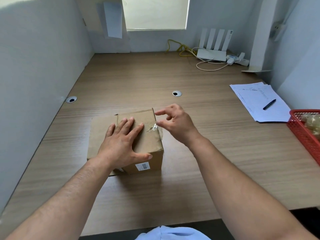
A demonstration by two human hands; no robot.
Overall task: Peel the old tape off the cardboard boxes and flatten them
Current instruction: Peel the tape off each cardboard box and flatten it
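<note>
A closed brown cardboard box (149, 144) stands on the desk in front of me, with a white label on its near side. My left hand (121, 141) presses flat on its top, fingers spread and thumb along the near edge. A crumpled end of clear tape (153, 127) sticks up at the box's right top edge, and more tape runs down the right side. My right hand (174, 123) hovers at that edge with loosely curled fingers. Its thumb tip is at the lifted tape end, and its index finger points at the far right corner.
A red mesh basket (301, 134) holding crumpled tape sits at the right edge. Lined papers (256, 104) with a black pen (269, 104) lie at the right. A white router (212, 54) and cables are at the back. Two cable grommets (177, 93) are set in the wooden desk (199, 161).
</note>
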